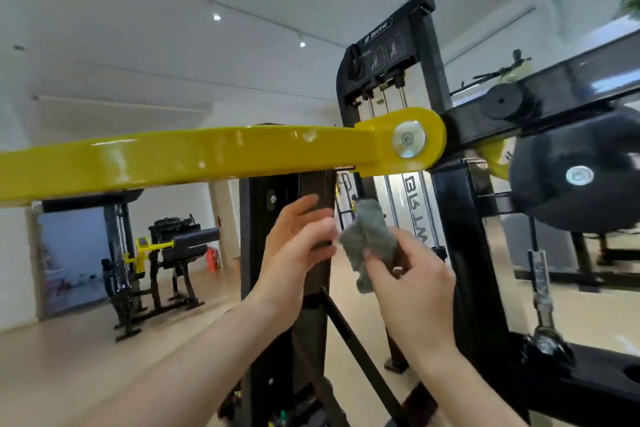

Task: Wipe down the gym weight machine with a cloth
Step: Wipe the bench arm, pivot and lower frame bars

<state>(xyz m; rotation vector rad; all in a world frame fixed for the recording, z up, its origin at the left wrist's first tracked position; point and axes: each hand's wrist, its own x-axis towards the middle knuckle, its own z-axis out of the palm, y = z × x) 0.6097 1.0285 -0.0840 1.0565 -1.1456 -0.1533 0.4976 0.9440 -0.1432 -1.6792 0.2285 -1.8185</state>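
Note:
The weight machine has a long yellow arm [194, 156] crossing the view, bolted at a pivot [408, 140] to a black frame [460, 236]. Below the arm, my right hand [412, 284] holds a crumpled grey cloth [369, 246] in its fingers, free of the machine. My left hand [298, 253] is just left of the cloth with fingers spread, resting against a black upright post [313, 288] and holding nothing. The two hands are close together, almost touching at the cloth's left edge.
A black round pad [581, 170] juts out at right. The weight stack tower [391, 55] stands behind the pivot. A cable link [540, 288] hangs at lower right. Another black and yellow machine [159, 263] stands on the wooden floor [69, 364] at back left.

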